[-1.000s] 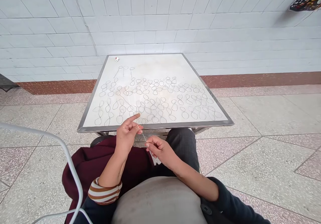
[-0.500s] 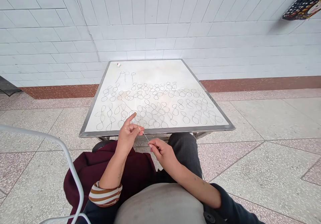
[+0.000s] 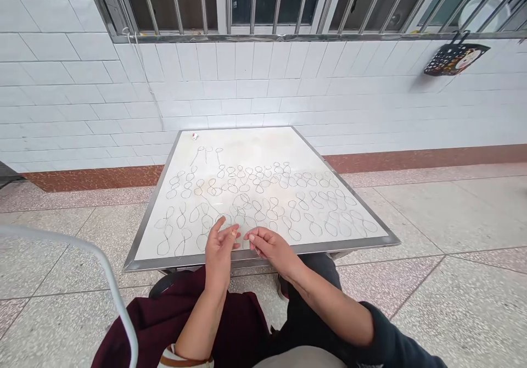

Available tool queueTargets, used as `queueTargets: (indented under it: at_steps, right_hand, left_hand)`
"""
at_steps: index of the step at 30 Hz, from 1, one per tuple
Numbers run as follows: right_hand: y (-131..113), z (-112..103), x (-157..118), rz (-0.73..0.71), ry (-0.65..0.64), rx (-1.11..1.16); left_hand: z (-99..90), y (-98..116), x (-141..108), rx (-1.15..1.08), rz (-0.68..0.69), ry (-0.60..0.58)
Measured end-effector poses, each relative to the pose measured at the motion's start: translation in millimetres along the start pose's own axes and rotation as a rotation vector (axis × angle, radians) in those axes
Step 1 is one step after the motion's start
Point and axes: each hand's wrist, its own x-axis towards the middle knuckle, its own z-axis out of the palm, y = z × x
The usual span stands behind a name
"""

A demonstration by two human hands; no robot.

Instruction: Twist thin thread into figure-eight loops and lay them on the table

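Note:
My right hand (image 3: 269,250) is closed in a pinch at the table's front edge. A short piece of thin wire (image 3: 258,253) shows below its fingers. To its left, a small gap away, is my left hand (image 3: 220,250). Its index finger is raised and the other fingertips are spread, with nothing visible between them. Many thin wire loops (image 3: 316,229), mostly twisted into figure-eights, lie in rows on the white table (image 3: 255,143). At the back left lie a few pieces with one loop and a straight tail (image 3: 218,156).
A small red-and-white object (image 3: 195,136) sits at the table's far left corner. Behind stands a tiled wall (image 3: 247,88) below a barred window. A dotted bag (image 3: 455,59) hangs at the right. A pale curved tube (image 3: 107,272) crosses the left foreground.
The view has tilted up, showing the window. Both hands have risen to the table's front edge. The wire stretched between them no longer spans the gap; my left fingers have parted.

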Motion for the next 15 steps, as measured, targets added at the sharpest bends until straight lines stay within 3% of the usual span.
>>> queueTargets:
  at_steps: [4, 9, 12, 15]
  right_hand:
    - [17, 10, 0, 0.019, -0.058, -0.075]
    - [20, 3, 7, -0.134, 0.076, -0.383]
    - [2, -14, 34, -0.188, 0.161, -0.581]
    - [-27, -37, 87, -0.186, 0.251, -0.875]
  left_hand:
    - [5.5, 3, 12, -0.05, 0.01, 0.085]
    - [10.6, 8, 23, -0.093, -0.006, 0.131]
    - [16.3, 5, 18, -0.067, 0.007, 0.106]
    - [26.1, -16, 2, -0.002, 0.048, 0.025]
